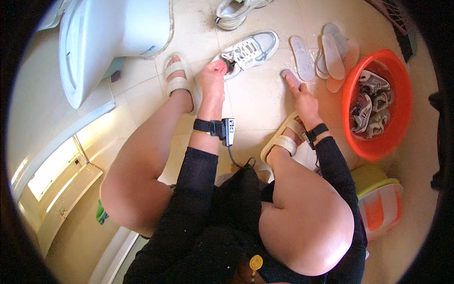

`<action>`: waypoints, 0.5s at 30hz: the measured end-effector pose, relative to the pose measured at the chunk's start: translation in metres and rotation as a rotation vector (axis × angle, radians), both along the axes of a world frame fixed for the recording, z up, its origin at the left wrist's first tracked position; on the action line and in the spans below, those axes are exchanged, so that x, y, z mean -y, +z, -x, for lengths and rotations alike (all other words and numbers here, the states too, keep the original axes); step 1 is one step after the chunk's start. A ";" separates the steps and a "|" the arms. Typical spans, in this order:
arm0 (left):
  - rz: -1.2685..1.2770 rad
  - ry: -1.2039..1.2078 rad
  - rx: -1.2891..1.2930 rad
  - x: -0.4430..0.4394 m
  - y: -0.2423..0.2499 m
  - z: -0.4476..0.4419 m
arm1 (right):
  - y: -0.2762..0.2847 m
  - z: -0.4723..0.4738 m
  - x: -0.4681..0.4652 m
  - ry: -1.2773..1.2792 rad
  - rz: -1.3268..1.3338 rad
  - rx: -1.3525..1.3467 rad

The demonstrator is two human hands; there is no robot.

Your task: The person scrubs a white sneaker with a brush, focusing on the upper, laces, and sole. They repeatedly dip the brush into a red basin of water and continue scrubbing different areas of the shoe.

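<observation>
At the heel opening of a white and grey lace-up sneaker (pixel 250 52), my left hand (pixel 212 80) has its fingers curled around the collar. The sneaker lies on the tiled floor with its toe pointing away to the right. My right hand (pixel 306 105) grips a small mauve object (pixel 291 76) with a rounded end, the index finger stretched along it. Most of that object is covered by the hand, so its kind is unclear. Just beyond it a wet pale grey insole (pixel 302 58) lies on the floor.
Several more insoles (pixel 333 56) lie overlapped at the right. An orange-red basin (pixel 377 151) holds wet shoes (pixel 372 103). Another sneaker (pixel 232 16) is at the far side. A white toilet (pixel 142 28) stands at left, and a lidded plastic bin (pixel 379 206) at right.
</observation>
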State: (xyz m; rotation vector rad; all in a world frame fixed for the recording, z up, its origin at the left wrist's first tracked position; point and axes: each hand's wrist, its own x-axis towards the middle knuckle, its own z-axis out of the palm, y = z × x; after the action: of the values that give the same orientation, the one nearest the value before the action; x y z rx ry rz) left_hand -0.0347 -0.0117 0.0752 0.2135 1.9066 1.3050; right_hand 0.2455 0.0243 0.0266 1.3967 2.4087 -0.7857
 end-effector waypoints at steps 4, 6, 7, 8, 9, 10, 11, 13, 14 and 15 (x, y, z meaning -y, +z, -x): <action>-0.041 0.125 0.399 -0.007 -0.004 0.004 | -0.020 0.012 -0.012 -0.003 -0.062 -0.030; -0.097 0.158 0.533 -0.010 -0.012 0.008 | -0.025 0.012 -0.020 -0.005 -0.143 -0.105; -0.126 0.116 0.545 -0.011 -0.016 0.010 | -0.025 0.011 -0.024 -0.048 -0.086 -0.347; -0.155 0.074 0.560 -0.013 -0.021 0.011 | -0.023 0.009 -0.027 -0.090 -0.026 -0.586; -0.138 0.046 0.570 -0.016 -0.026 0.011 | -0.020 0.007 -0.030 -0.169 0.099 -0.724; -0.186 0.039 0.649 -0.020 -0.030 0.013 | -0.015 0.004 -0.033 -0.350 0.313 -0.741; -0.188 0.045 0.721 -0.024 -0.033 0.014 | -0.009 0.003 -0.035 -0.567 0.588 -0.644; -0.175 0.074 0.825 -0.034 -0.038 0.014 | 0.003 0.005 -0.037 -0.759 0.818 -0.635; -0.158 0.097 0.857 -0.040 -0.040 0.014 | 0.009 0.010 -0.038 -0.737 0.774 -0.735; -0.203 0.091 0.904 -0.044 -0.042 0.014 | 0.013 0.018 -0.039 -0.735 0.790 -0.769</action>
State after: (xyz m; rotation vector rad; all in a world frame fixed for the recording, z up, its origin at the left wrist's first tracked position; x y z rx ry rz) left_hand -0.0490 0.0326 0.0333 -0.3252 1.0260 1.3357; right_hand 0.2273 0.0633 0.0394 1.7569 1.4698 -2.4709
